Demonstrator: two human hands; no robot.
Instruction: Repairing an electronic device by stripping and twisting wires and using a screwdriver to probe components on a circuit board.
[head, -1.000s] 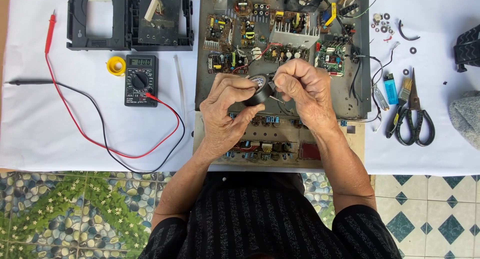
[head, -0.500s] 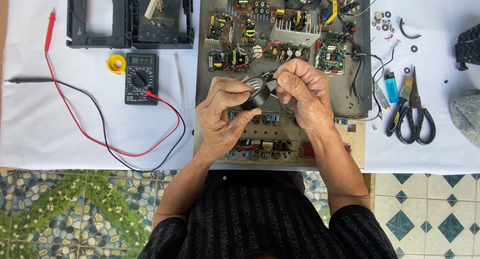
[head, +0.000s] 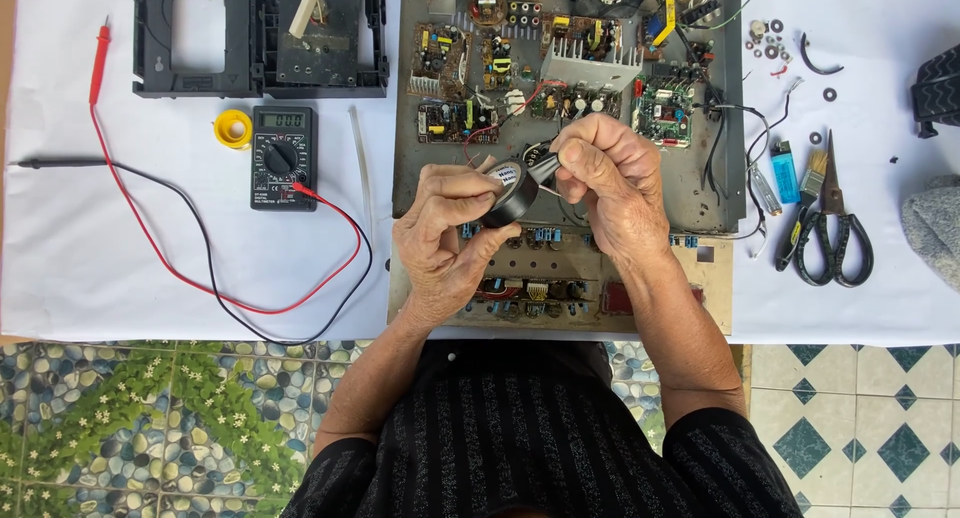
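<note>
At the centre of the frame, the left hand (head: 450,228) cradles a roll of black tape (head: 512,191), fingers curled snugly round its rim so it cannot turn away. The right hand (head: 610,178) meets it from the right, thumb and forefinger pinched narrow on the loose tape end, seemingly to draw it off. Both wrists are cocked upward, holding the roll above the open circuit chassis (head: 570,98). A multimeter (head: 283,158) sits upper left, scissors (head: 830,228) far right.
</note>
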